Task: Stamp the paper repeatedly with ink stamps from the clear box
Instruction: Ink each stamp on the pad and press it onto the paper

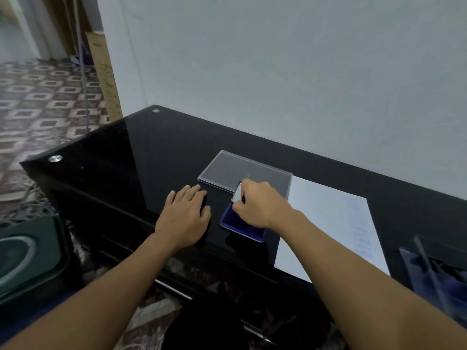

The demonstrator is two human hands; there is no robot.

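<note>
- At eight o'clock from the table, low down, there's a dark green container (27, 251). The patterned floor (38, 97) runs off behind it.
- The black glass table (131, 152) takes up the middle of the room as I see it.
- The left hand (184, 215) lies palm down on the glass at nine o'clock of the ink pad, just beside it. Its fingers are straight and loose, and it holds nothing.
- A clear lid (235, 168) lies flat at twelve o'clock of the pad.
- The blue ink pad (242, 227) sits open near the table's front edge.
- The right hand (257, 200) has its fingers curled round a small silvery stamp (237, 194), held over the pad's far end. I can't tell whether the stamp face touches the ink.
- The paper (326, 218) lies flat at three o'clock of the pad, just beside it, with faint blue marks down its right side.
- The clear box (434, 271) stands at four o'clock of the paper, and its contents are dark and blurred.
</note>
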